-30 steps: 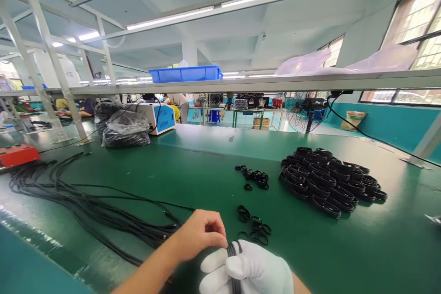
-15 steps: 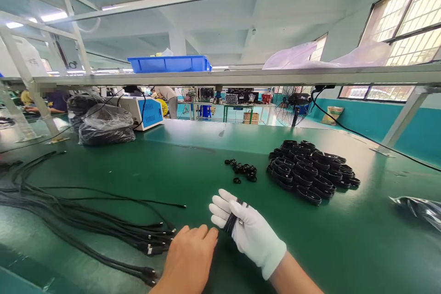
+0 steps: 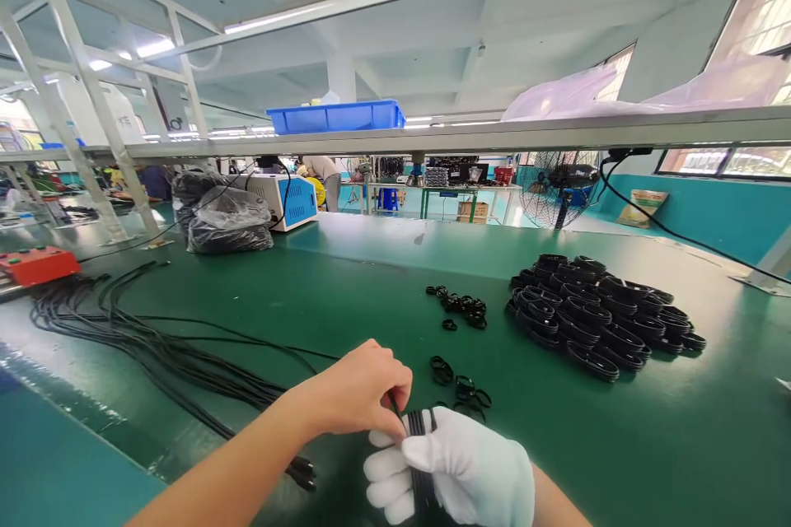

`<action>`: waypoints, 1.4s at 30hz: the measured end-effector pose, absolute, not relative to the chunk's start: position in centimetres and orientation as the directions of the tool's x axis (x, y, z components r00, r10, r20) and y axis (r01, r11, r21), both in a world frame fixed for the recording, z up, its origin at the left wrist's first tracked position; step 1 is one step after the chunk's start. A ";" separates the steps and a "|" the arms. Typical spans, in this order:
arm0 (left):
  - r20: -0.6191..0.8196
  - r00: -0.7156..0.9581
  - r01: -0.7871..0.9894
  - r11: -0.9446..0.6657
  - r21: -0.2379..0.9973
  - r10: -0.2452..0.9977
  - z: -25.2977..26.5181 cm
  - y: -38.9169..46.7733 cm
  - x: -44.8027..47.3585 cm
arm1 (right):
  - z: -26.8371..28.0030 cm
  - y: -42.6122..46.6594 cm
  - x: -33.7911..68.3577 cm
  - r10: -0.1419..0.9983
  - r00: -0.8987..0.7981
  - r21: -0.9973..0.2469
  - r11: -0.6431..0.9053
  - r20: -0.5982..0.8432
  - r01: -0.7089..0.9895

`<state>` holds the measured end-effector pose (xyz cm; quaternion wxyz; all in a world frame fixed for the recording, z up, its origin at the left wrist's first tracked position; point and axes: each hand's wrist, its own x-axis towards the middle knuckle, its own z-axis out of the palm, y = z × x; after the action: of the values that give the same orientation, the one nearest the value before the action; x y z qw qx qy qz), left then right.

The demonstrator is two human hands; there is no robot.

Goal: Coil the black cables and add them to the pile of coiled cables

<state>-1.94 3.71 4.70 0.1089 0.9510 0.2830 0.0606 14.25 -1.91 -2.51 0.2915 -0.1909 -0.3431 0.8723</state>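
The bare left hand (image 3: 362,389), apart from its partner half a second ago, is now meeting the white-gloved right hand (image 3: 463,461) and pinching a thin black cable strand (image 3: 394,405) beside the looped black cable bundle (image 3: 423,487). The gloved hand is sitting lower in view, revealing the nearer small black rings (image 3: 465,385).

A green table (image 3: 352,280) carries loose cables (image 3: 166,356) on the left beside a red box (image 3: 40,265), a bag (image 3: 230,218) and machine (image 3: 290,202) farther back, black rings (image 3: 462,309) mid-table, and piled coils (image 3: 596,314) on the right. The shelf (image 3: 457,139) above bears a blue tray (image 3: 337,119) and pinkish plastic (image 3: 562,96).
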 end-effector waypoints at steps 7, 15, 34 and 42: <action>0.357 0.825 0.466 -0.885 0.008 0.438 3.3 2.9 -2.0 | -4.1 -1.2 13.8 0.715 -0.683 -0.702 -0.564 -0.152 -0.435; -0.069 0.721 0.387 -0.318 0.866 0.689 3.0 2.5 -2.6 | -4.5 -1.6 14.8 0.565 -0.825 -0.659 -0.631 -0.028 -0.410; 0.014 0.482 0.127 -0.086 0.988 0.876 0.8 -3.2 0.9 | -2.1 -1.2 17.1 0.618 -0.787 -0.885 -0.369 -0.003 -0.286; 0.269 0.272 0.219 -0.332 0.918 0.924 -1.0 -4.6 1.9 | -2.4 -2.1 19.0 0.635 -0.766 -0.991 -0.132 -0.101 0.021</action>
<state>1.88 -4.60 -1.05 0.4024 0.6887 0.4150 0.4377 19.03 -2.08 -2.44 0.2176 -0.2637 -0.6218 0.7046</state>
